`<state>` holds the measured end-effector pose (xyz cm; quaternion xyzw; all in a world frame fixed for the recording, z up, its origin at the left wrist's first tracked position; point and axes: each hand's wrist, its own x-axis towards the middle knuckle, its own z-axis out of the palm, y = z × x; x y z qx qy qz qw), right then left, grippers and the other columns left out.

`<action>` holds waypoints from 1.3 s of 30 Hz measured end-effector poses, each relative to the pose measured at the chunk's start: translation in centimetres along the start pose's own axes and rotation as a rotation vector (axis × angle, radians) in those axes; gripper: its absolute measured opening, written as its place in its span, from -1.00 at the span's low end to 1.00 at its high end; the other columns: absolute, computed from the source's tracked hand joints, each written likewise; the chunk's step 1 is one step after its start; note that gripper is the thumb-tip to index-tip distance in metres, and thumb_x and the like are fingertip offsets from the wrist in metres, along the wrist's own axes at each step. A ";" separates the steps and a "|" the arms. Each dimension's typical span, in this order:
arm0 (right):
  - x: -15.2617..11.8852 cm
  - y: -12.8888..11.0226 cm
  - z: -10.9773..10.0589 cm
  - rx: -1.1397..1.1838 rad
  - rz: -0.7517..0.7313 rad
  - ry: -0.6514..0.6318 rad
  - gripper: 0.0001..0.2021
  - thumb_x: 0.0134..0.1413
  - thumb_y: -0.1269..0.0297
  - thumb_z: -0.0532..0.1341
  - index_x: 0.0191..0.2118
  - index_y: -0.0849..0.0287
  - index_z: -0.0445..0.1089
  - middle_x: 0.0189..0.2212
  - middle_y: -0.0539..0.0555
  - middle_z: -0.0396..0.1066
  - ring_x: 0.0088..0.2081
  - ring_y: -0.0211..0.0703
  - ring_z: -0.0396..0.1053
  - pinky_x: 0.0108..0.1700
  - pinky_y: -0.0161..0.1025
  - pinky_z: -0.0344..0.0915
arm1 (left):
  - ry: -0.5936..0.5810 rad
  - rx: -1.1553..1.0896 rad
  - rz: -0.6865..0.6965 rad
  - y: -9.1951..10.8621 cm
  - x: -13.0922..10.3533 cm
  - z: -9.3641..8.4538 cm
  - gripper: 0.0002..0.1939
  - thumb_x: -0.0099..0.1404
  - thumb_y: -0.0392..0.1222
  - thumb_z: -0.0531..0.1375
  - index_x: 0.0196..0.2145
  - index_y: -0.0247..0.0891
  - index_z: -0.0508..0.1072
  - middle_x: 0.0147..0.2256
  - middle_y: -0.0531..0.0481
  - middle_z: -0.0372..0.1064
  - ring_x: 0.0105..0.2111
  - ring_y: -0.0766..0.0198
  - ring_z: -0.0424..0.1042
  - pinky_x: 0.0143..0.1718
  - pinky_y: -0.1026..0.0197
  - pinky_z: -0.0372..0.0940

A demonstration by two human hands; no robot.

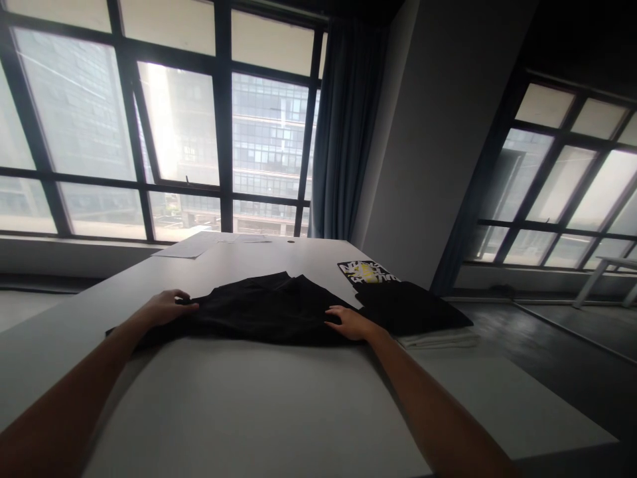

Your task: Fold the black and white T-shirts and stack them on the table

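Note:
A black garment lies spread across the white table in front of me, its far edge raised in folds; I cannot tell its exact kind. At its left side, my left hand pinches the cloth between thumb and fingers. My right hand grips the fabric at the right side, fingers bent and pointing inward. Just beyond that hand sits a stack of folded cloth: a black folded piece on top of white folded cloth.
The white table reaches towards the windows. A black item with white and yellow print lies behind the stack. Paper sheets rest at the far left. A blue curtain and a pillar stand beyond the table.

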<state>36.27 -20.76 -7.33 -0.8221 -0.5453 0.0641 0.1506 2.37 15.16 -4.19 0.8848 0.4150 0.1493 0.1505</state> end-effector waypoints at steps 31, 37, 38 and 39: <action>1.7 -3.1 2.2 -0.035 -0.062 -0.113 -0.37 0.20 0.12 0.16 0.35 0.12 0.13 0.39 0.17 -0.04 0.40 0.03 -0.10 0.37 0.09 -0.10 | 0.130 0.126 0.466 6.8 -1.0 6.1 -0.66 0.19 -0.14 0.08 -0.17 -0.12 0.59 -0.13 -0.10 0.53 -0.04 0.00 0.43 0.08 -0.02 0.25; 2.0 -2.8 2.1 -0.149 0.274 -0.061 -0.28 0.32 -0.15 -0.11 0.40 0.25 -0.01 0.41 0.24 -0.15 0.41 0.17 -0.20 0.35 0.18 -0.13 | 0.208 -0.257 0.593 4.1 -0.6 0.8 -0.74 0.15 -0.02 0.13 -0.40 -0.18 0.55 -0.23 -0.09 0.50 -0.19 0.06 0.45 -0.10 0.09 0.34; 2.0 -2.6 2.1 -0.164 0.331 -0.036 -0.25 0.32 -0.17 -0.15 0.40 0.28 -0.01 0.41 0.28 -0.15 0.41 0.21 -0.19 0.34 0.20 -0.12 | 0.068 -0.280 0.628 3.2 -0.6 -0.2 -0.73 0.14 0.02 0.15 -0.44 -0.18 0.54 -0.27 -0.08 0.50 -0.23 0.08 0.46 -0.14 0.11 0.36; 2.0 -2.4 2.1 -0.178 0.388 -0.008 -0.23 0.32 -0.19 -0.19 0.40 0.31 0.00 0.40 0.31 -0.14 0.40 0.25 -0.17 0.33 0.22 -0.10 | -0.111 -0.297 0.668 2.2 -0.7 -1.2 -0.72 0.12 0.08 0.18 -0.46 -0.18 0.53 -0.30 -0.06 0.51 -0.27 0.11 0.47 -0.18 0.15 0.37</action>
